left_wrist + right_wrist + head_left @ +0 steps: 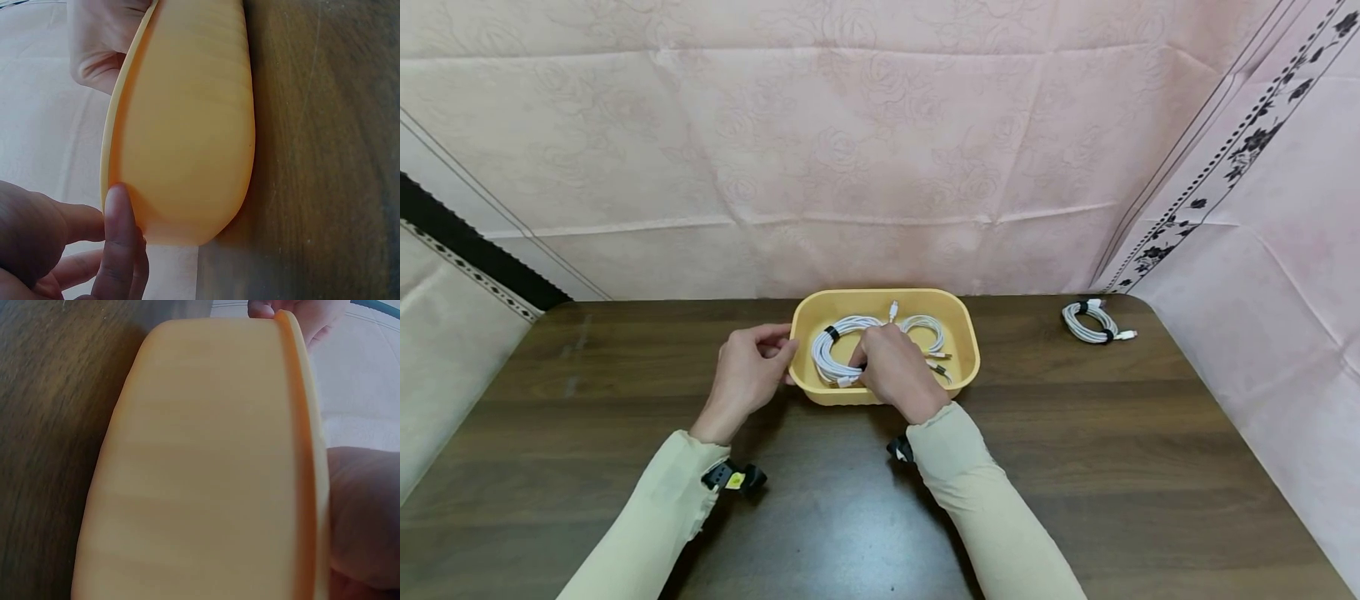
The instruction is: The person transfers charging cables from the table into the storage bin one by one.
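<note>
A yellow plastic basket (958,379) stands at the far edge of the table, with coiled white cables in it. On its left side my left hand (748,367) pinches the rim, thumb and fingers about the edge (119,215). My right hand (895,367) reaches down into the basket. Its curled fingers grip the right end of the larger white cable coil (825,354), beside a black strap; the fingertips are hidden. A smaller white cable coil (934,327) lies to the right of that hand. The right wrist view mostly shows the basket's outer wall (206,456).
Another coiled white cable (1088,322), bound with black straps, lies near the table's far right corner. The dark wooden table (850,517) ends at a pale patterned cloth (865,167) behind the basket. More cloth hangs at both sides.
</note>
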A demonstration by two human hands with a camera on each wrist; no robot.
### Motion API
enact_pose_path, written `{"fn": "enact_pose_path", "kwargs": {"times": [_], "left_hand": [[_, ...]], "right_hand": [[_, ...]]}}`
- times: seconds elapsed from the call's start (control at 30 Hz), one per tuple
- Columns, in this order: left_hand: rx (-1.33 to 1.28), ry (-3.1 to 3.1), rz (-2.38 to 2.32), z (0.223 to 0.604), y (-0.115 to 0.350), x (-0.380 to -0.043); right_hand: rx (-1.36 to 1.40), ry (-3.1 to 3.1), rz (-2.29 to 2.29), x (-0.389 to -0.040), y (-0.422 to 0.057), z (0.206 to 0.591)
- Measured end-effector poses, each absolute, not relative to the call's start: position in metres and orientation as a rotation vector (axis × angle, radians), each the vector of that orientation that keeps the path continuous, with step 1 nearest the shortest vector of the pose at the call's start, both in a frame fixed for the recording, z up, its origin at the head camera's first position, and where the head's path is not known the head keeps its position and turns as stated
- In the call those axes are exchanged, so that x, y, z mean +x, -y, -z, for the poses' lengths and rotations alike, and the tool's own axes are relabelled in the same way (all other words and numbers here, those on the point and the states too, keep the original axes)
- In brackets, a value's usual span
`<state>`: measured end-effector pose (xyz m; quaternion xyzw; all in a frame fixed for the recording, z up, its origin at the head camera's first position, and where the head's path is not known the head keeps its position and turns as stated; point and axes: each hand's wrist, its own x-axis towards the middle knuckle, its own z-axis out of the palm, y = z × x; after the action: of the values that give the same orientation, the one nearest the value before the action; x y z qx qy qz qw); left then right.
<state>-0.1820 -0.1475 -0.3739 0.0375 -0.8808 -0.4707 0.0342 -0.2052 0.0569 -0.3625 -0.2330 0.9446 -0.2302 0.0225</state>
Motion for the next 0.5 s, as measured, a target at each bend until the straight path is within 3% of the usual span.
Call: {"fn": "enact_pose_path", "kwargs": {"times": [0.5], "left_hand": [[0.104,2.708,1.426,0.3739,0.1471,-0.1821]], "right_hand": [[-0.773,-2.9,0.685,-0.2067,-0.058,0.3625]]}}
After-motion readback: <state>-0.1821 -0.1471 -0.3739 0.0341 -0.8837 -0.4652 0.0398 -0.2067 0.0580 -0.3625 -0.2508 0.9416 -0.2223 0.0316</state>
